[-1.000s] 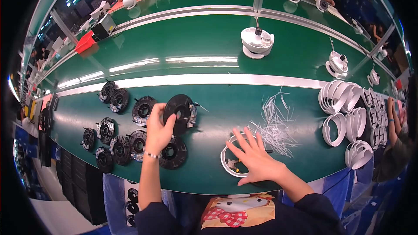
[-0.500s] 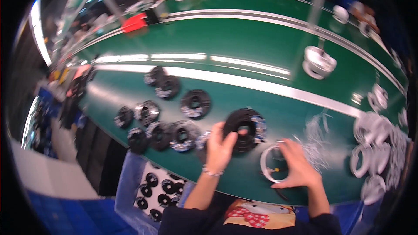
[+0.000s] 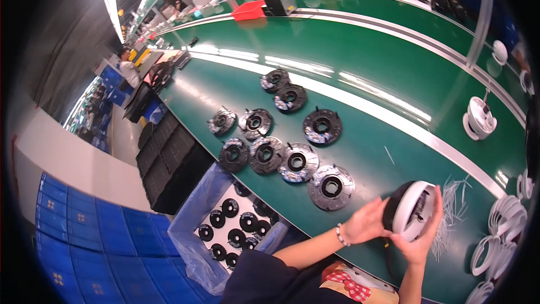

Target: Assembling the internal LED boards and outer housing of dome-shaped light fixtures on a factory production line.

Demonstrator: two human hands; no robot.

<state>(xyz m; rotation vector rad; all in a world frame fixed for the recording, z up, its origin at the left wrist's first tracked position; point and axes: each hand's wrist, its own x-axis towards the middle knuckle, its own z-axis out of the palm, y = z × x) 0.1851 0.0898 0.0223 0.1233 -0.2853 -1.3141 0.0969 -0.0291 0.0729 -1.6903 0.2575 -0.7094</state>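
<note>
My left hand [image 3: 364, 223] presses its fingers and thumb against a black disc [image 3: 397, 202] with a hole in its middle seen before. Against that disc's right side sits a white ring [image 3: 415, 205], and my right hand [image 3: 423, 235] grips its outer edge, thumb below and fingers on the far side. Both pieces are tilted on edge above the front of the green table, with small parts showing inside the ring. Just left of my hands lies a round black-and-silver part [image 3: 332, 187]; several similar parts [image 3: 296, 162] spread further left, some with circuit boards.
Thin white strips [image 3: 451, 214] lie in a pile right of my hands. White rings [image 3: 485, 256] stack at the right edge. A blue-lined box [image 3: 194, 239] of black discs stands below the table's front edge. Beyond a pale rail, a white device [image 3: 480, 118] stands on the green belt.
The black disc and white ring, held apart before, are now together between my hands. Both hands have moved right in the picture, and the whole view has swung left.
</note>
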